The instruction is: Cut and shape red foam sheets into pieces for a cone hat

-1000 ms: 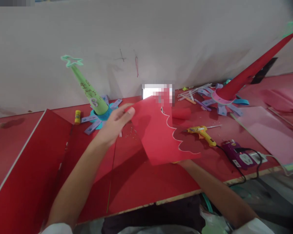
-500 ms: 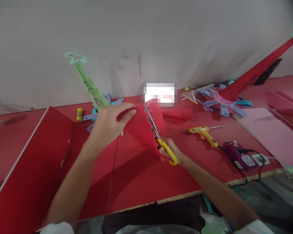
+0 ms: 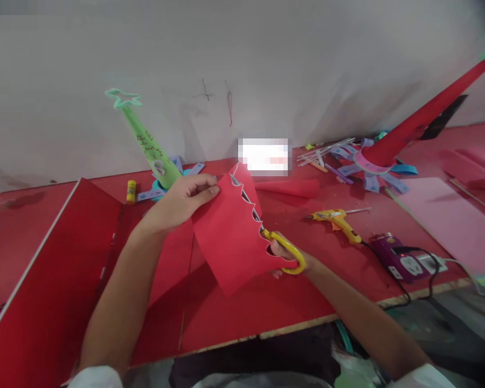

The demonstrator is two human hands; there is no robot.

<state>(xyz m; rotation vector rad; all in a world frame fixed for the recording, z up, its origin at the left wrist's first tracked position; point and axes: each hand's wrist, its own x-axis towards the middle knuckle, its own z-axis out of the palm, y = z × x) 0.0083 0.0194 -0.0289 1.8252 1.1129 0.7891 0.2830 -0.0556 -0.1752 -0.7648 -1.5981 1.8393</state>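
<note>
Above the table I see a sheet of red paper point(image 3: 224, 231) with a scalloped cut along its right side. My left hand point(image 3: 189, 196) pinches the sheet's upper left edge between thumb and fingers. Yellow-handled scissors point(image 3: 293, 250) are in my right hand point(image 3: 286, 253), fingers wrapped round the handles at the lower end of the scalloped line. Most of the blades is hidden behind the paper. A green paper cone hat point(image 3: 153, 148) with a star-shaped top stands behind my left hand.
A yellow glue gun point(image 3: 337, 221) lies to the right, wired toward a purple power socket block point(image 3: 400, 258). A red cone hat point(image 3: 420, 118) leans at the back right. Left are a glue stick point(image 3: 131, 191) and a large red board point(image 3: 52, 280). A pink sheet point(image 3: 448, 221) lies far right.
The red paper has turned so its broad face shows toward me. The scissor blades, visible along the cut before, are now mostly hidden, and my right hand has shifted slightly right.
</note>
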